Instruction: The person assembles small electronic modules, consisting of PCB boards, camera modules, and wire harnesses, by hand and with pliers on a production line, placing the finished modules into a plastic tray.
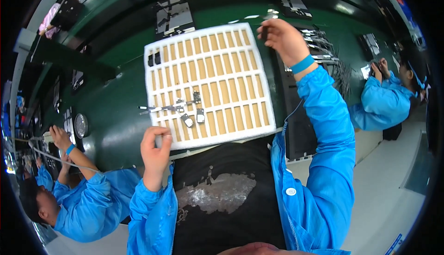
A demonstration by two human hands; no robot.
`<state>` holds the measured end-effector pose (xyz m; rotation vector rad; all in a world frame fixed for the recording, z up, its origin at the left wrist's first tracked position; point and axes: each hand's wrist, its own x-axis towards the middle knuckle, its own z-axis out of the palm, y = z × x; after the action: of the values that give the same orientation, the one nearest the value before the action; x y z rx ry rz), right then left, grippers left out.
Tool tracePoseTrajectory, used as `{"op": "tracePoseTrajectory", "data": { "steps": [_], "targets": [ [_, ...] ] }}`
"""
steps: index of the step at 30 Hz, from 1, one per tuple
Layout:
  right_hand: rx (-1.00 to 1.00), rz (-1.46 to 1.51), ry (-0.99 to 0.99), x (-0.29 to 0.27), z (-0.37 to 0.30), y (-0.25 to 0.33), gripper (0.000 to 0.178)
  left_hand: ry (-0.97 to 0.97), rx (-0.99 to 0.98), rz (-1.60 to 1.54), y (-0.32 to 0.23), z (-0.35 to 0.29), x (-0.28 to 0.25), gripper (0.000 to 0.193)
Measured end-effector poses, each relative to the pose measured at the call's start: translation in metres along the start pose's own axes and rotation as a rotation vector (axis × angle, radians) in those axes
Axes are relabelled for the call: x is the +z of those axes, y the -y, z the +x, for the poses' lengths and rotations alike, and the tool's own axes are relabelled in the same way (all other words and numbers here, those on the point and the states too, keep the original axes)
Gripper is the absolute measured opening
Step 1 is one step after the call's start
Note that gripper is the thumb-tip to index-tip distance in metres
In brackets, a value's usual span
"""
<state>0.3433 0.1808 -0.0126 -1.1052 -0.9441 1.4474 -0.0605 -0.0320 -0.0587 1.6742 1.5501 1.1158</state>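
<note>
A white foam tray (210, 133) with rows of narrow tan-bottomed slots lies on the green table in front of me. Two black parts (154, 59) sit in its far-left slots. Several small electronic parts with black and white pieces and flat cables (187, 109) lie loosely across the near-left slots. My left hand (156, 149) is at the tray's near-left corner, fingers curled and thumb closing on the edge. Past the tray's far-right corner my right hand (284, 40) is raised, with a small dark piece (264, 33) pinched between thumb and fingers.
Many thin strip-like parts (323, 47) are piled right of the tray, beyond my right arm. Dark panels (175, 17) lie at the back. A round metal dish (81, 125) stands on the left. Co-workers in blue sit at the left (92, 204) and right (381, 98).
</note>
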Motion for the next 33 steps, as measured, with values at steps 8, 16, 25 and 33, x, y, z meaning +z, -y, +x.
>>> {"op": "tracePoseTrajectory", "data": {
  "steps": [8, 16, 25, 33],
  "targets": [
    [-0.063, 0.076, -0.346, -0.065, 0.123, 0.02, 0.029, 0.071, 0.162, 0.217, -0.012, 0.003, 0.003, 0.011],
    [-0.21, 0.348, -0.402, -0.11, 0.234, 0.046, 0.025, 0.08, 0.189, 0.249, -0.015, 0.003, 0.008, 0.011],
    [0.063, 0.516, -0.515, -0.168, 0.289, -0.018, 0.028, 0.08, 0.17, 0.272, -0.02, -0.001, 0.008, 0.008],
    [-0.15, 0.34, -0.095, -0.095, 0.181, 0.044, 0.01, 0.111, 0.265, 0.251, -0.013, -0.004, 0.005, 0.009]
  ]
}}
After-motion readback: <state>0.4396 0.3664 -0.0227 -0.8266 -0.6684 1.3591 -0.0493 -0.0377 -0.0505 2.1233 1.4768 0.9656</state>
